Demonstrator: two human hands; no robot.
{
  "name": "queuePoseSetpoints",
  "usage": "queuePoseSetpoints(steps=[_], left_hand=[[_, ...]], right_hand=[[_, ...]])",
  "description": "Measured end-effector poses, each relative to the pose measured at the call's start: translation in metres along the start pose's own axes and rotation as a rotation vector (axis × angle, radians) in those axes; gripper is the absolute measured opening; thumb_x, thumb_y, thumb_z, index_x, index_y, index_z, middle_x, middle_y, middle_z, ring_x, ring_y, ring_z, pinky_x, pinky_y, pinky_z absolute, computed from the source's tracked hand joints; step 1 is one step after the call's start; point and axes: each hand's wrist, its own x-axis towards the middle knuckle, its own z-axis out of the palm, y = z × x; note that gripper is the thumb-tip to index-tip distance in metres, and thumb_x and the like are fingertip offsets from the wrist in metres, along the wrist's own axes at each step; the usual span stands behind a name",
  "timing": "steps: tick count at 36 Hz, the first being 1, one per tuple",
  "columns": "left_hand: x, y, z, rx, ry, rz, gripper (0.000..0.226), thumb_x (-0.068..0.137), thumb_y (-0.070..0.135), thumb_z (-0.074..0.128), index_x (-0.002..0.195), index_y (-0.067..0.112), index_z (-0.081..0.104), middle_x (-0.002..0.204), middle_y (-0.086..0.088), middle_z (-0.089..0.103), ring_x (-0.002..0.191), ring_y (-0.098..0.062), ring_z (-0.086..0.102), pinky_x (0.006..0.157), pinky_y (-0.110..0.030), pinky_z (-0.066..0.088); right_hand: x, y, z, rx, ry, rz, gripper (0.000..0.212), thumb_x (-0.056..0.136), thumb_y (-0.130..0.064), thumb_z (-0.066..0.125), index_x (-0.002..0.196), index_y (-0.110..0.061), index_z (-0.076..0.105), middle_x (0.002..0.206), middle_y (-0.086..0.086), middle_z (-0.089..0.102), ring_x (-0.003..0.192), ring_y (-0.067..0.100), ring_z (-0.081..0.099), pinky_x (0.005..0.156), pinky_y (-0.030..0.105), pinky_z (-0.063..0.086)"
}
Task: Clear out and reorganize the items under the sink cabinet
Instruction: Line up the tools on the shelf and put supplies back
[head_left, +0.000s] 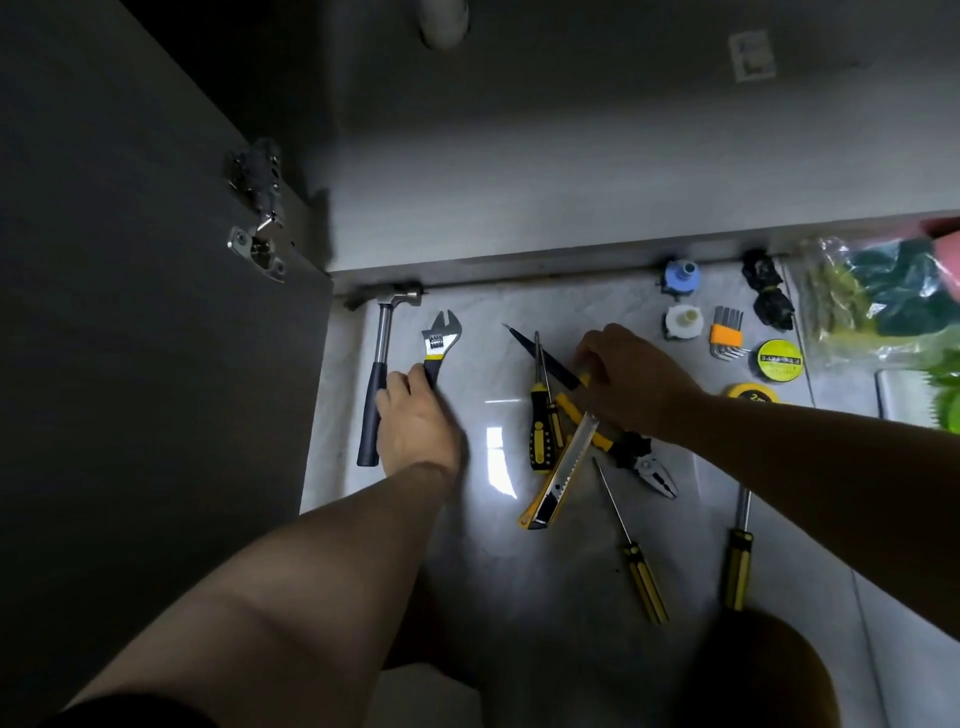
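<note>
Where the cabinet stands open: the dark door (130, 312) fills the left side, its metal hinge (257, 244) at the edge; the shelf behind lies in shadow.
Floor (519, 597): pale glossy tile in front of the cabinet, with the tools spread across it.
Plastic bag (872, 301): at the far right, with green contents.
Left hands' share: the left hand (415, 421) grasps the black handle of the wrench (439, 338), which lies on the floor just beside the hammer (379, 374).
Right hand (634, 384): fingers curled down onto the heap of tools, at the yellow handles of the pliers (649, 467); I cannot tell whether they pinch anything.
Knife (563, 478): a yellow box cutter, lying across the pliers.
Screwdrivers: one (540, 431) in the heap, two (641, 571) (737, 566) apart nearer the person.
Hex keys (724, 332): in an orange holder, beside the tape roll (778, 358).
</note>
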Motion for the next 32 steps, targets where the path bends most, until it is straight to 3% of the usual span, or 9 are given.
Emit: queuePoseSetpoints(steps=[3,6,11,12,19,24,29,32], left_hand=[[-0.001,0.003,-0.004,0.007,0.007,-0.046,0.046,0.084,0.000,0.058,0.127,0.016,0.050,0.129,-0.007,0.044,0.121,-0.029,0.042,0.082,-0.041,0.046],[-0.001,0.005,-0.003,0.012,0.025,-0.089,0.046,0.084,-0.002,0.054,0.126,0.017,0.051,0.128,-0.007,0.043,0.124,-0.028,0.042,0.073,-0.041,0.046],[0.003,0.005,-0.001,0.018,0.051,-0.138,0.040,0.087,-0.001,0.050,0.123,0.015,0.051,0.127,-0.010,0.045,0.121,-0.031,0.045,0.075,-0.042,0.048],[0.004,0.004,0.000,0.024,0.048,-0.141,0.040,0.086,0.000,0.050,0.123,0.015,0.051,0.127,-0.010,0.045,0.120,-0.031,0.045,0.076,-0.043,0.048],[0.005,-0.004,0.004,0.028,0.037,-0.116,0.053,0.084,0.002,0.052,0.135,0.017,0.048,0.130,-0.008,0.044,0.122,-0.030,0.042,0.076,-0.042,0.049],[0.005,-0.005,0.002,0.018,0.044,-0.118,0.048,0.085,0.003,0.051,0.131,0.016,0.052,0.129,-0.009,0.045,0.120,-0.031,0.043,0.090,-0.043,0.049],[-0.002,-0.006,-0.003,0.010,0.226,-0.136,0.027,0.088,0.020,0.057,0.115,0.025,0.060,0.122,-0.010,0.046,0.112,-0.032,0.045,0.090,-0.045,0.038],[0.004,-0.012,-0.008,-0.004,0.146,-0.281,0.060,0.083,0.014,0.062,0.136,0.036,0.043,0.133,-0.009,0.040,0.124,-0.031,0.040,0.094,-0.048,0.039]], right_hand=[[-0.003,0.012,-0.002,-0.132,-0.023,-0.067,0.018,0.090,-0.022,0.063,0.104,-0.020,0.052,0.100,-0.003,0.046,0.076,0.008,0.044,0.064,0.028,0.041],[-0.007,0.024,0.001,-0.254,-0.046,-0.047,0.019,0.090,-0.027,0.057,0.106,-0.020,0.049,0.107,0.003,0.049,0.080,0.013,0.046,0.066,0.035,0.046],[-0.019,0.042,0.004,-0.341,-0.168,0.001,0.067,0.074,-0.072,0.052,0.118,-0.024,0.034,0.099,-0.004,0.043,0.077,0.011,0.047,0.060,0.034,0.048],[-0.022,0.044,0.005,-0.346,-0.195,0.015,0.071,0.072,-0.074,0.052,0.119,-0.025,0.032,0.099,-0.004,0.045,0.078,0.011,0.047,0.062,0.035,0.050],[-0.026,0.036,0.012,-0.332,-0.225,0.066,0.049,0.085,-0.054,0.063,0.120,-0.022,0.055,0.116,0.003,0.059,0.104,0.026,0.062,0.084,0.043,0.055],[-0.017,0.025,0.007,-0.359,-0.235,0.062,0.045,0.095,-0.056,0.053,0.116,-0.016,0.054,0.102,0.007,0.065,0.091,0.027,0.064,0.075,0.035,0.049],[-0.011,0.023,-0.013,-0.370,-0.227,0.105,0.038,0.094,-0.047,0.059,0.117,-0.019,0.049,0.091,0.003,0.059,0.086,0.028,0.063,0.074,0.041,0.055],[-0.008,0.028,-0.023,-0.405,-0.171,0.126,0.032,0.096,-0.046,0.055,0.115,-0.021,0.046,0.076,-0.004,0.047,0.072,0.022,0.055,0.065,0.037,0.050]])
